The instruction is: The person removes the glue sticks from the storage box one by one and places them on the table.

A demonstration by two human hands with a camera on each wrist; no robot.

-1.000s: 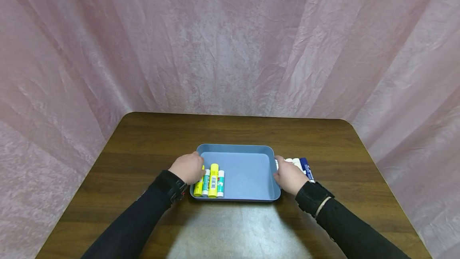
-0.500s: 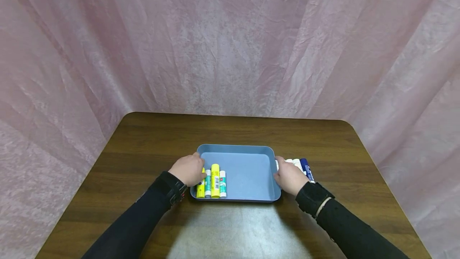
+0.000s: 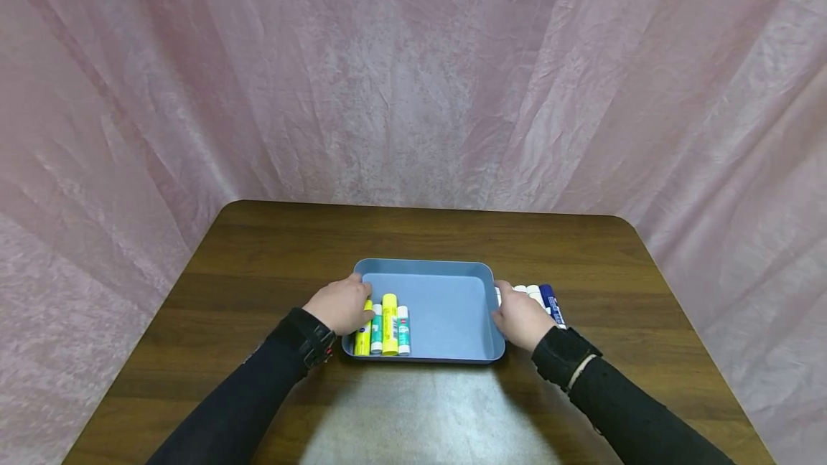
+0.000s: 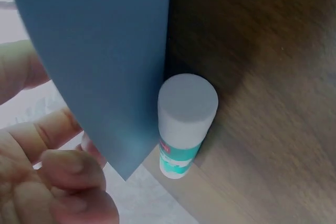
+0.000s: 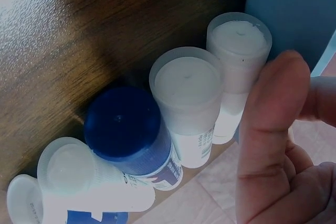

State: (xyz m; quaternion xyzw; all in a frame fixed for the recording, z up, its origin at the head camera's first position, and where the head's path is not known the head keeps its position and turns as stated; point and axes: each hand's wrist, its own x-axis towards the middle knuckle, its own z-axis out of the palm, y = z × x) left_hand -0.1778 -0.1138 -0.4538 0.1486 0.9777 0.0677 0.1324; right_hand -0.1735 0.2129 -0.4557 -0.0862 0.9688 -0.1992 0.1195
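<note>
A shallow blue tray [image 3: 446, 314] lies on the brown table. My left hand [image 3: 339, 303] grips its left rim, some fingers reaching inside. My right hand [image 3: 522, 316] holds the right rim, its thumb on the outside in the right wrist view. Several glue sticks lie side by side in the tray's left part: yellow ones, such as the tall yellow glue stick [image 3: 390, 325], alternate with white-capped green ones like the green glue stick [image 3: 403, 331]. Beside the tray's left wall, the left wrist view shows another white-capped green glue stick [image 4: 184, 119] on the table.
Right of the tray, partly hidden by my right hand, lie several white-capped glue sticks [image 5: 186, 98] and a dark blue-capped stick [image 5: 126, 129]. The wooden table [image 3: 413, 232] stretches around the tray. A pink curtain [image 3: 413, 77] hangs behind.
The glue sticks in the tray have shifted slightly to the right. Both hands keep their places on the rims, and the tray stays about where it was.
</note>
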